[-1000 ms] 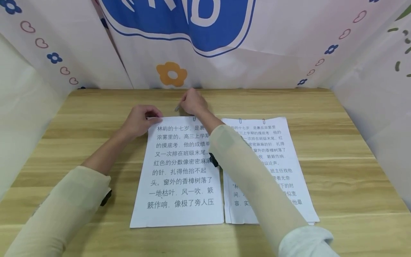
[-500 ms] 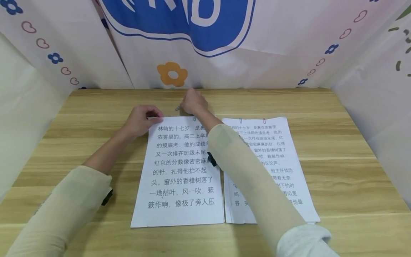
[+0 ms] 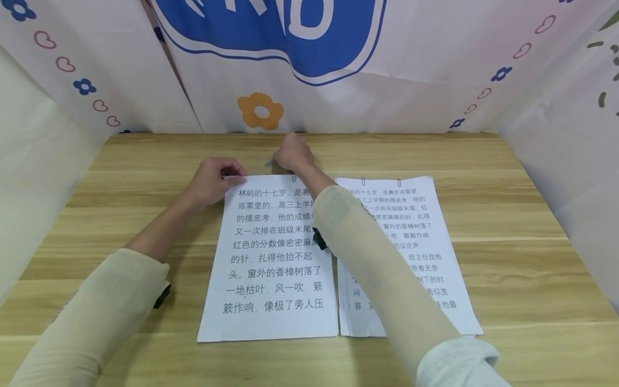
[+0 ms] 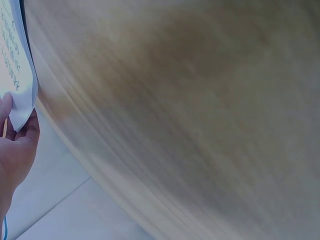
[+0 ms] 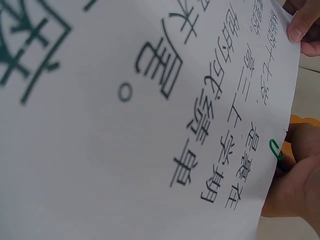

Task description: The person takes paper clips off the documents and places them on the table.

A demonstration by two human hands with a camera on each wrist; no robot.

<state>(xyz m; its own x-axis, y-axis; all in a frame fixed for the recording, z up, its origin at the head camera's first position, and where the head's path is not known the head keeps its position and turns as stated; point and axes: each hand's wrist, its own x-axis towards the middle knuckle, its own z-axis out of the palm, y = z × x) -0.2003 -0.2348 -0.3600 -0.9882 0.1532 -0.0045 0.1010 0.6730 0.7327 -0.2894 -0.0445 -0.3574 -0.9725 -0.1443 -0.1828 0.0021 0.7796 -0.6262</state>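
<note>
My left hand (image 3: 218,180) pinches the top left corner of the left stack of printed paper (image 3: 271,258); the left wrist view shows the thumb (image 4: 6,106) on the printed face. My right hand (image 3: 293,153) is curled just beyond the top edge of that stack. A small grey paper clip (image 3: 269,162) pokes out at its fingers, whose tips are hidden in the head view. On the stack's top edge sits another paper clip (image 3: 294,178), green in the right wrist view, with the right hand (image 5: 300,175) close beside it.
The right stack of printed paper (image 3: 425,269) lies alongside, partly under my right forearm. Two paper clips (image 3: 364,182) grip its top edge. A white printed cloth (image 3: 411,102) hangs along the back of the wooden table (image 3: 522,242).
</note>
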